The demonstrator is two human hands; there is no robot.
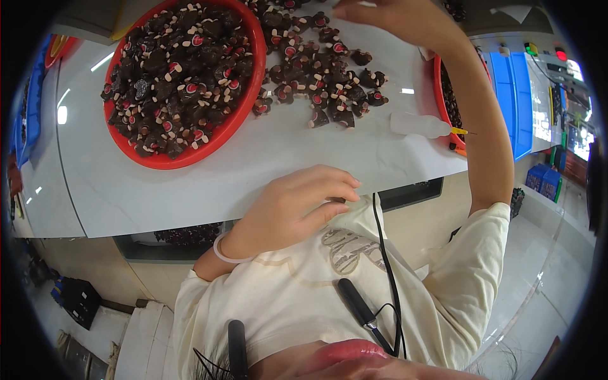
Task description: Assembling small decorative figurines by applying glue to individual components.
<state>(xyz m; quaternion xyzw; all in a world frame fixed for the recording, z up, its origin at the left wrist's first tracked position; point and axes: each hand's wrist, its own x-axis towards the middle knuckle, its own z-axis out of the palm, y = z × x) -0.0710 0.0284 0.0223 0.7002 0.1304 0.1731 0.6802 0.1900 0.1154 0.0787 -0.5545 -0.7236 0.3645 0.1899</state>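
My left hand (304,201) is in front of my chest at the table's near edge. Its fingers curl toward the thumb around a tiny dark thing, mostly hidden. My right hand (396,18) reaches far across the table beside the loose pile; its fingers are partly cut off by the upper edge. That pile (316,76) is of small dark moulded pieces with red and beige details. More of them fill a red round tub (258,82) to the left. A white squeeze bottle (418,125) with a yellow needle tip lies beneath my right forearm's side.
A second red tub (438,85) with dark pieces stands right, partly behind my right arm. Beyond it are blue trays (512,95). An open drawer (411,195) and another with dark pieces (187,234) are under the white tabletop (158,199). A black cable (382,240) hangs down my shirt.
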